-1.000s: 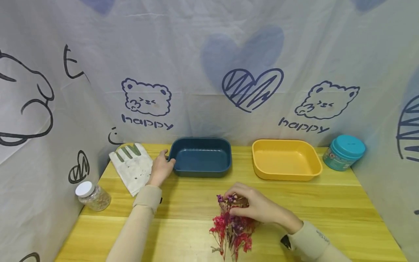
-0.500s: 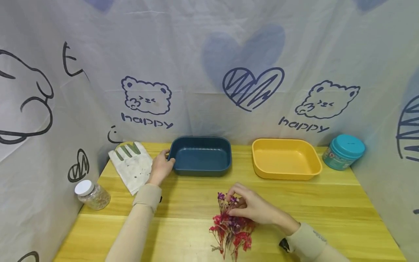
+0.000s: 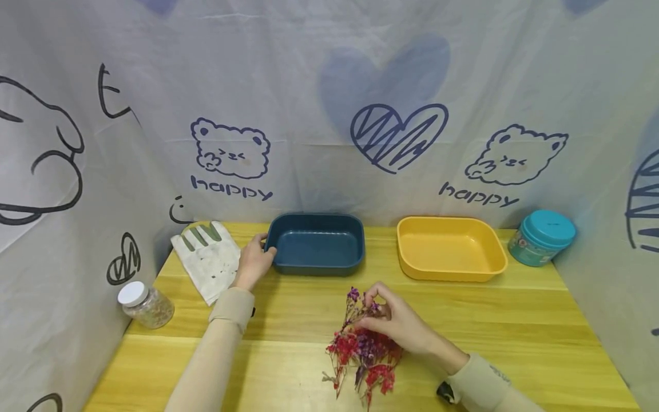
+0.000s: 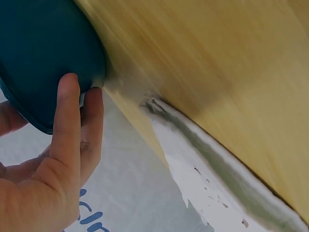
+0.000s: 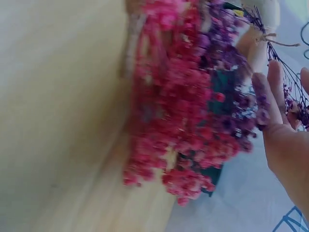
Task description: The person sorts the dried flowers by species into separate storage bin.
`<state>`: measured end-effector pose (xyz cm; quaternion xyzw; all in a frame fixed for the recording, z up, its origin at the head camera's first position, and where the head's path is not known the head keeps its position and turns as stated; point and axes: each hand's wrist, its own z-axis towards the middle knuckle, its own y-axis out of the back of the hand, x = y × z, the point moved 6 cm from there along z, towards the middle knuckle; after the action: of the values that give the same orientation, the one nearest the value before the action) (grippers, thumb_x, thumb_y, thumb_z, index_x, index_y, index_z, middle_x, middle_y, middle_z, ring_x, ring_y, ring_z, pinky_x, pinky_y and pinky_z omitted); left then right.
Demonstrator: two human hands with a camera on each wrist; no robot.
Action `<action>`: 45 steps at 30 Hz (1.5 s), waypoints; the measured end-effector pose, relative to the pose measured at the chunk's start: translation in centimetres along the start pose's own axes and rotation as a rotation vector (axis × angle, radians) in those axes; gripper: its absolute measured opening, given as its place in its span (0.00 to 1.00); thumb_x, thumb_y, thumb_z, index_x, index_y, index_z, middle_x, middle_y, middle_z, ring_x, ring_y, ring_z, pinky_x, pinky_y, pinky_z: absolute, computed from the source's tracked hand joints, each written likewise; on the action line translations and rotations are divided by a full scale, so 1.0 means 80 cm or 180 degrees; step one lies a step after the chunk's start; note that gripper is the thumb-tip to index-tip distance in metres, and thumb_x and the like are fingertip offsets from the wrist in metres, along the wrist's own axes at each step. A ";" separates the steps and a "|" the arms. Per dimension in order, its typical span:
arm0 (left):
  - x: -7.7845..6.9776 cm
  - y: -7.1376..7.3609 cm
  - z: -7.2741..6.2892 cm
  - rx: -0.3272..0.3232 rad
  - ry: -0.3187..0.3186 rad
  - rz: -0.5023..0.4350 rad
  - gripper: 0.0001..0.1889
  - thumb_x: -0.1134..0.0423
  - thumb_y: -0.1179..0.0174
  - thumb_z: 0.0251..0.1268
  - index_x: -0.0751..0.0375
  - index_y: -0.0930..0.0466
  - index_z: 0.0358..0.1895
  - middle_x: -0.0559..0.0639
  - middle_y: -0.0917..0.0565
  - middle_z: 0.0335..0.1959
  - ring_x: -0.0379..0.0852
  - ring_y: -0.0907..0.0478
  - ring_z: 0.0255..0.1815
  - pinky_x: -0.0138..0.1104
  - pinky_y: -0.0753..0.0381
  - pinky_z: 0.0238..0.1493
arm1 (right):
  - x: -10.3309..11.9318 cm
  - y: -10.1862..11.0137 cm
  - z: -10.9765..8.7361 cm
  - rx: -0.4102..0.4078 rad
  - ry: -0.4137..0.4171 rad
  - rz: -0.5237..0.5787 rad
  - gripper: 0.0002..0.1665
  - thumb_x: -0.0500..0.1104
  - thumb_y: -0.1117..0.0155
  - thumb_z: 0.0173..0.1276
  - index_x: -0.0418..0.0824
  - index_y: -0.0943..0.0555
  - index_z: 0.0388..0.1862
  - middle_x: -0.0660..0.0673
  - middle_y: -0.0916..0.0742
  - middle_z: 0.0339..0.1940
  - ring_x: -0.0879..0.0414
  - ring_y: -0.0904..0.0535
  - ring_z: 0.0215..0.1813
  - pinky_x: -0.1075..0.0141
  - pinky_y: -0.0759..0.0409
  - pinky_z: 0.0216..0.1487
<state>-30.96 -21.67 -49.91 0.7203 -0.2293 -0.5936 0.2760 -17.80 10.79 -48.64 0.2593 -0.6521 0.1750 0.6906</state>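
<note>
My left hand (image 3: 253, 263) holds the left end of a dark blue rectangular tray (image 3: 319, 270), its thumb at the rim. In the left wrist view, fingers (image 4: 67, 116) lie against the tray's teal-looking outer wall (image 4: 48, 58). At front centre, my right hand (image 3: 399, 320) pinches thin stems of purple dried flowers (image 3: 353, 294). Below and beside it is a bunch of red and purple dried flowers (image 3: 344, 347). Close up in the right wrist view, pink-red blossoms (image 5: 178, 92) fill the middle, and a twine tie (image 5: 270, 39) crosses some purple stems.
A yellow tray (image 3: 448, 274) stands at the back right, with a teal lidded tub (image 3: 543, 237) beside it. White gloves (image 3: 211, 266) with green stripes lie left of my left hand. A white-capped clear jar (image 3: 149, 306) stands by the left wall. White printed cloth surrounds the wooden table.
My right hand has raised the purple flowers a little away from me, and the bunch has shifted slightly with them. The left hand stays on the tray.
</note>
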 end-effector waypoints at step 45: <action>0.005 -0.001 -0.004 0.0133 0.0033 -0.0662 0.33 0.72 0.52 0.79 0.60 0.44 0.84 0.75 0.27 0.73 0.69 0.15 0.59 0.46 0.08 0.49 | 0.045 0.045 0.215 -0.1250 -0.0682 0.0243 0.29 0.23 0.40 0.72 0.33 0.26 0.71 0.29 0.23 0.71 0.40 0.16 0.61 0.59 0.12 0.61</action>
<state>-30.61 -21.83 -50.22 0.7489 -0.1642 -0.6104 0.1990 -33.53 3.27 -44.37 0.1121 -0.7527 0.0421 0.6474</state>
